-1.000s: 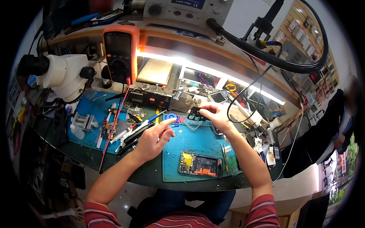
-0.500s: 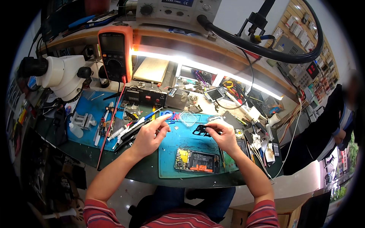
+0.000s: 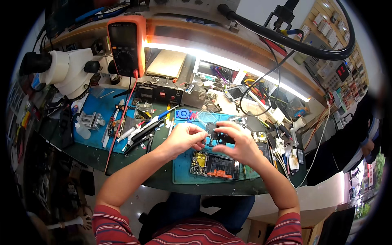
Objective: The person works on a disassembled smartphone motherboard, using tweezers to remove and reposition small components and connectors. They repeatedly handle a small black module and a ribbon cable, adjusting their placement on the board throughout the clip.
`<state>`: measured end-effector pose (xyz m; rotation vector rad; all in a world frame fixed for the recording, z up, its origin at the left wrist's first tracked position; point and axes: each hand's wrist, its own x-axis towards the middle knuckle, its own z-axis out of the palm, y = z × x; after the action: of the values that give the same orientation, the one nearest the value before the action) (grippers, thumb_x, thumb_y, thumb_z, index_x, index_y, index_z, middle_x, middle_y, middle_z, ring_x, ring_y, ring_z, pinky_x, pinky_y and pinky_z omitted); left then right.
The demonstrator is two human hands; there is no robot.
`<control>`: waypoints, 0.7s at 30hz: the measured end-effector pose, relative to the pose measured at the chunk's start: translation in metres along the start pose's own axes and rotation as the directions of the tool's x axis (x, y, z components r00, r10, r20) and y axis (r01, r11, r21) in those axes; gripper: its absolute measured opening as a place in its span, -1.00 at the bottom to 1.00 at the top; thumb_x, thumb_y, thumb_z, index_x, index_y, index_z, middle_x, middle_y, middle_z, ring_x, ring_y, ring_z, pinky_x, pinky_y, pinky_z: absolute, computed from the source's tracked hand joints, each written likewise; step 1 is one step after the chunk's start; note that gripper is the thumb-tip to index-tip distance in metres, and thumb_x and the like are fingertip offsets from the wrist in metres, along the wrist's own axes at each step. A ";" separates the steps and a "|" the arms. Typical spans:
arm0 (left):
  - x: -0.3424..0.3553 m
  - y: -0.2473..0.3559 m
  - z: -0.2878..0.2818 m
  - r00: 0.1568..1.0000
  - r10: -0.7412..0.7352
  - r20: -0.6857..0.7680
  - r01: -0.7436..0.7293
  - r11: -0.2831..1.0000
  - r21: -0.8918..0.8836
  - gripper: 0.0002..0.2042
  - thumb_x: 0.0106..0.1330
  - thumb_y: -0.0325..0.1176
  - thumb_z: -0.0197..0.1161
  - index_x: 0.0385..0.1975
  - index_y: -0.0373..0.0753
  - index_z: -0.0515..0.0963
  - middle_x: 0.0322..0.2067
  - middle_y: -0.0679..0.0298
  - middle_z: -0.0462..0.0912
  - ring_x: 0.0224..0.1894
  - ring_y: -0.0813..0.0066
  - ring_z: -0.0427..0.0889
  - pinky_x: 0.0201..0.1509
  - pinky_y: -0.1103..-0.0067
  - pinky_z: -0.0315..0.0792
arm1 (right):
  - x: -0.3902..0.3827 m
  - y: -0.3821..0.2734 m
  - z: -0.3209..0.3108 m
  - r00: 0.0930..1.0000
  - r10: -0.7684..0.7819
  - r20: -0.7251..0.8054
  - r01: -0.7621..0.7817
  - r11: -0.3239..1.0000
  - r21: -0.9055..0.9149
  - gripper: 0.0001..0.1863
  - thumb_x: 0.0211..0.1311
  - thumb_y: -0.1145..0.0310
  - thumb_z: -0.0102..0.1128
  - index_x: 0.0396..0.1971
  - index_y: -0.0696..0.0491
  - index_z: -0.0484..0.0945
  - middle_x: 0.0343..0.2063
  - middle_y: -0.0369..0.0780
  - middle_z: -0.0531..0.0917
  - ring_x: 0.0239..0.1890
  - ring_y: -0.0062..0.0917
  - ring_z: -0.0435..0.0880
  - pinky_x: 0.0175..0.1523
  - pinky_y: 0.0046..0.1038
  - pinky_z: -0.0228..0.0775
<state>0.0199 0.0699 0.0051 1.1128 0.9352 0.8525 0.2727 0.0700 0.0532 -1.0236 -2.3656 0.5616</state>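
In the head view my left hand (image 3: 185,139) pinches the left side of a black cut-out phone part (image 3: 211,134). My right hand (image 3: 239,141) is on its right side, fingers curved around it. The part is held above a blue mat (image 3: 181,167). Just nearer me lies an open phone (image 3: 214,165) with yellow and orange pieces. Beyond my hands are a clear case (image 3: 206,116) and a blue ring-shaped object (image 3: 183,115). To my left lie several pens and tools (image 3: 139,130).
A white microscope (image 3: 65,71), orange multimeter (image 3: 126,45) and black power unit (image 3: 157,94) stand at the back left. A black hose (image 3: 306,49) loops overhead at right. Cluttered tools and parts (image 3: 281,143) cover the bench's right end. A person in dark clothing (image 3: 355,134) stands at right.
My right hand has moved nearer to me and turned, bringing the black part between both hands. My left hand has moved right and now grips it.
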 end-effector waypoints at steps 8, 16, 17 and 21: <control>-0.031 -0.002 0.010 0.994 -0.077 0.078 0.090 0.980 -0.177 -0.70 0.63 -0.26 0.30 0.05 -0.43 0.69 -0.12 0.16 0.78 -0.16 0.47 0.79 0.01 0.50 0.76 | -0.019 -0.020 -0.002 0.987 -0.160 -0.005 0.158 0.975 -0.153 -0.47 0.19 0.25 0.59 0.13 0.09 0.67 0.25 -0.06 0.64 0.23 -0.08 0.65 0.28 -0.14 0.56; -0.124 -0.031 0.013 0.728 0.670 0.146 -0.440 0.293 0.849 -0.69 0.40 -0.33 0.44 0.09 -0.25 0.72 -0.21 0.17 0.72 -0.29 0.20 0.70 -0.21 0.35 0.56 | -0.063 -0.003 -0.004 0.978 -0.074 -0.196 0.008 0.947 -0.320 -0.39 0.01 0.25 0.60 0.12 0.10 0.71 0.11 -0.05 0.65 0.09 -0.15 0.69 0.14 -0.20 0.61; -0.131 -0.036 0.014 0.715 0.685 0.135 -0.388 0.229 0.893 -0.67 0.35 -0.32 0.48 0.09 -0.22 0.72 -0.20 0.18 0.71 -0.27 0.17 0.69 -0.20 0.33 0.53 | -0.067 -0.008 0.000 0.986 -0.085 -0.145 0.039 0.954 -0.298 -0.38 -0.01 0.28 0.61 0.12 0.13 0.71 0.11 -0.04 0.65 0.09 -0.14 0.69 0.16 -0.19 0.61; -0.137 -0.049 0.011 0.767 0.636 0.088 -0.266 0.190 0.945 -0.57 0.27 -0.21 0.53 0.13 -0.13 0.73 -0.07 0.29 0.66 -0.02 0.25 0.63 0.05 0.32 0.49 | -0.063 -0.023 0.029 0.988 -0.153 -0.031 0.144 0.970 -0.194 -0.35 0.00 0.29 0.63 0.17 0.12 0.69 0.15 -0.07 0.62 0.09 -0.16 0.68 0.13 -0.24 0.63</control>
<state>-0.0167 -0.0702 -0.0164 2.4671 1.4866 1.0160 0.2805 0.0028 0.0258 -0.9181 -2.4658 0.2566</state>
